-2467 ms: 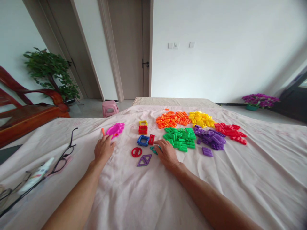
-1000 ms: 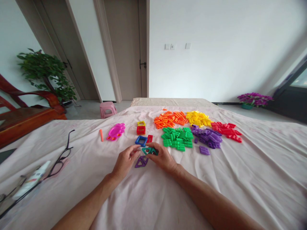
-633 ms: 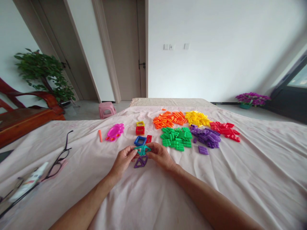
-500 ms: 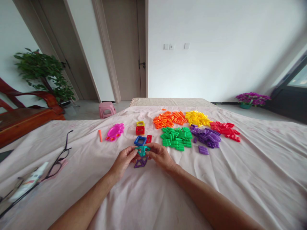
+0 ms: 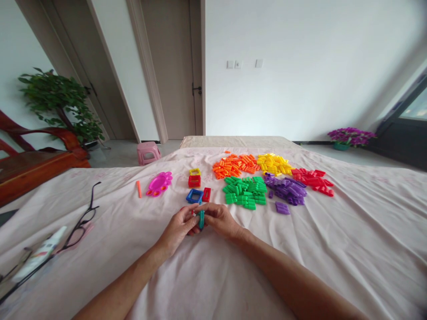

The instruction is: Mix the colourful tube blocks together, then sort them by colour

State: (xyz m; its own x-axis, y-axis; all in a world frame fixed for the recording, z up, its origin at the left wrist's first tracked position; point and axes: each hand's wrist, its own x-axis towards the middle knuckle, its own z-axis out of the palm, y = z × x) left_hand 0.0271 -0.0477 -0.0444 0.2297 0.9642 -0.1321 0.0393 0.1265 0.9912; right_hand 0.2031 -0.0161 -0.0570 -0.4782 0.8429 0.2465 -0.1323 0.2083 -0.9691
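My left hand (image 5: 180,226) and my right hand (image 5: 223,220) meet near the middle of the cloth, both closed on teal triangular magnetic tiles (image 5: 201,219). The tiles are pressed together into a stack, seen edge-on between my fingertips. A speck of red shows by my left fingers, too small to name. Just beyond my hands lie blue square frame tiles (image 5: 194,196) and a red tile piece (image 5: 207,194). Farther back sit a stack of red square tiles (image 5: 195,181) and yellow square tiles (image 5: 195,172).
Piles of orange (image 5: 233,166), yellow (image 5: 274,164), green (image 5: 245,192), purple (image 5: 287,190) and red tube pieces (image 5: 313,181) lie at right. To the left are a pink paw-shaped tray (image 5: 159,183), an orange stick (image 5: 139,189), eyeglasses (image 5: 78,229) and a white tube (image 5: 42,253).
The teal tiles, spread apart earlier, are now brought together edge-on. My hands have drawn closer and slightly lower. Purple triangular tiles that showed beneath them are out of sight.
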